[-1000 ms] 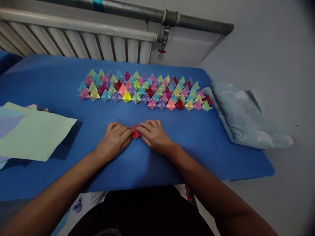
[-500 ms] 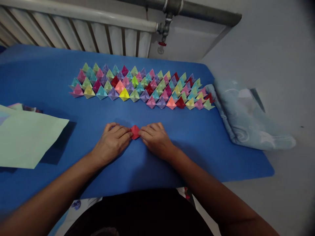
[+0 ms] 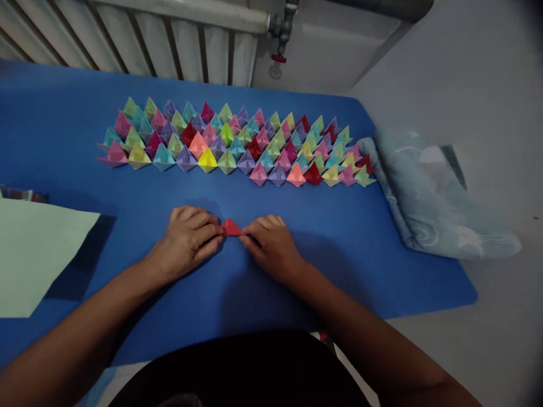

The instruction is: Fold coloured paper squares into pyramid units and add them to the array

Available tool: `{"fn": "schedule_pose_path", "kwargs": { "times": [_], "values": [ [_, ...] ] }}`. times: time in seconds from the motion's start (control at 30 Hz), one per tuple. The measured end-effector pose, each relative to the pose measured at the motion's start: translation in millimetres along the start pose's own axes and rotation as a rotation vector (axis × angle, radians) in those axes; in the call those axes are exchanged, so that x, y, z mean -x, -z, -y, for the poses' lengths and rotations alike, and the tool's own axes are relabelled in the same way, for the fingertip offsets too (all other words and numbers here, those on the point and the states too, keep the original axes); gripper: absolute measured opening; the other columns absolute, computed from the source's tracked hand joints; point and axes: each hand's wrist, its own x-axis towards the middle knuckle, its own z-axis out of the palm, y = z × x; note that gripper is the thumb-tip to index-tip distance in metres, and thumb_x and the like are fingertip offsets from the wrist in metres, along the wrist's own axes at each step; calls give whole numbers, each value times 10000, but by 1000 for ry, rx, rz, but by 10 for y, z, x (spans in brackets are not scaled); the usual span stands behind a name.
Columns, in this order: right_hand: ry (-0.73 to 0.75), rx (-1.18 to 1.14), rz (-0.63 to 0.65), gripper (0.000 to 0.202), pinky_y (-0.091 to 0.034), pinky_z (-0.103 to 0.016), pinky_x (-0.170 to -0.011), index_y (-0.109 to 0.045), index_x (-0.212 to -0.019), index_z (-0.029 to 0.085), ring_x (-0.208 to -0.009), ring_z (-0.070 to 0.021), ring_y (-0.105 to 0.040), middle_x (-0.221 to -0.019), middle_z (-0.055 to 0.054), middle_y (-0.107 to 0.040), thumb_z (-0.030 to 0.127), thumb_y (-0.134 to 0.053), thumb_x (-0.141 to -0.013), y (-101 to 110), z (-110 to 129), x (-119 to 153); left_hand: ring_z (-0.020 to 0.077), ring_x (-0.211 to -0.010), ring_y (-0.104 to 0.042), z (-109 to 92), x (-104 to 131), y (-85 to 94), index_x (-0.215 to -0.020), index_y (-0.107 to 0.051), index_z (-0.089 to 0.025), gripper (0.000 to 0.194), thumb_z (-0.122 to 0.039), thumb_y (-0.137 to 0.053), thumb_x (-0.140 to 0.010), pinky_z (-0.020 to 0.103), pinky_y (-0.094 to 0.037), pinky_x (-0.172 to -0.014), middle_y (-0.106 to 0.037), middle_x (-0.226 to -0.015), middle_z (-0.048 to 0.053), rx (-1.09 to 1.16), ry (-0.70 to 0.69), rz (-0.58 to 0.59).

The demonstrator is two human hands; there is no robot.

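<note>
A small red folded paper [image 3: 231,228] is stretched between my two hands near the front of the blue table. My left hand [image 3: 189,234] pinches its left corner, and my right hand [image 3: 271,243] pinches the right one. The paper now shows as a low triangle with its peak pointing away from me. Beyond the hands stand several rows of folded paper boats [image 3: 227,161] in pink, green, yellow, purple, blue and red. My fingertips cover the ends of the red paper.
Light green paper sheets [image 3: 38,254] lie at the left, beside a dark patterned item [image 3: 25,194]. A folded grey-blue cloth [image 3: 441,209] rests on the table's [image 3: 382,277] right side. Behind the table are a white radiator [image 3: 186,51] and a valve with a red handle [image 3: 279,57].
The red paper has gone from a diamond shape to a flatter triangle between my fingers. Both hands keep hold of its ends. The camera view has shifted slightly.
</note>
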Motion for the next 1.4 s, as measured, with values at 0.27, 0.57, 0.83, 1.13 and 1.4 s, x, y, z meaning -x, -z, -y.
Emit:
{"fn": "schedule_pose_path", "kwargs": {
  "times": [0.27,0.57,0.83,1.13,1.4],
  "values": [
    [-49,-20,38,236,-336,-349,-768,-692,-877,194,-824,-197,-521,-873,-52,-681,302,-520,-996,38,19,-80,226,-850,-610,-12,-17,3,-838,-736,-249,310,-404,-502,-967,418,-406,-808,-723,-886,36,111,210,27],
    [-146,-44,172,190,-344,-329,-733,-705,-841,179,-792,-181,-520,-843,-39,-671,252,-576,-961,160,54,-221,230,-823,-587,-16,-62,-6,-768,-706,-247,268,-388,-537,-921,417,-417,-768,-697,-877,42,110,311,27],
    [-66,-117,87,180,-384,-314,-799,-710,-861,186,-804,-165,-532,-862,-29,-677,221,-564,-961,122,-21,-178,238,-848,-604,14,-75,-22,-748,-685,-246,256,-401,-556,-907,426,-408,-788,-702,-867,36,114,330,45],
    [-109,-34,-12,182,-366,-315,-746,-685,-810,175,-775,-173,-505,-829,-44,-660,221,-566,-940,55,51,-159,248,-836,-602,35,-81,-29,-766,-666,-232,246,-423,-578,-894,428,-403,-776,-686,-848,50,86,342,66],
    [-143,-60,-4,159,-365,-307,-732,-667,-767,174,-734,-160,-500,-791,-35,-643,221,-600,-903,62,76,-199,244,-837,-599,47,-85,-48,-749,-652,-219,238,-406,-594,-885,433,-407,-801,-687,-867,53,66,353,72]
  ]
}}
